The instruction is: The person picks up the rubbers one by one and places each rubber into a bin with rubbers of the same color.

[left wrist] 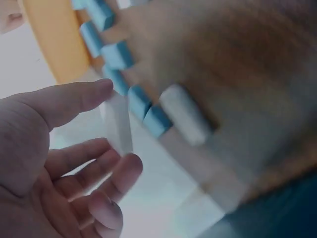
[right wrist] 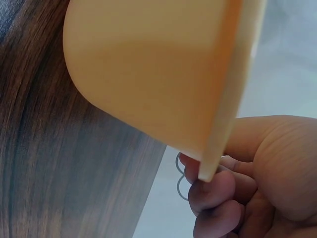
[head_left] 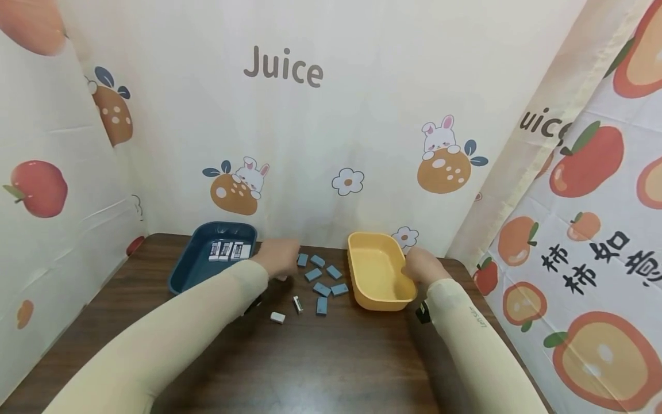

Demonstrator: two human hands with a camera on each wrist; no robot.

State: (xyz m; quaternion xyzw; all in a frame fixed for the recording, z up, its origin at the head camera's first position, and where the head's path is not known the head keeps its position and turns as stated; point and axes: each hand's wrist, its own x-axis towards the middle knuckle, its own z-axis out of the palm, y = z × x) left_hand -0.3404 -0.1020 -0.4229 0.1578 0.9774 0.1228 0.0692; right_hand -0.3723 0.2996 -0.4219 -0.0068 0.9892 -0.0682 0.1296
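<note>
My left hand (head_left: pixel 279 257) is just right of the dark blue tray (head_left: pixel 181 273), above the tabletop. In the left wrist view, its thumb and fingertips pinch a small white block (left wrist: pixel 118 124). Several blue blocks (head_left: pixel 322 305) lie between tray and yellow basin (head_left: pixel 380 270). Another white block (left wrist: pixel 184 114) lies on the table near the left hand, blurred. With its thumb on one side and fingers curled on the other, my right hand (head_left: pixel 424 267) grips the rim (right wrist: pixel 225 114) of the yellow basin at its right side.
Inside the blue tray, several white blocks with printed labels (head_left: pixel 225 250) lie in a row. Nearer the front are a white block (head_left: pixel 277 317) and a white piece with dark sides (head_left: pixel 297 305). A printed curtain (head_left: pixel 310 126) stands behind the brown table (head_left: pixel 310 362).
</note>
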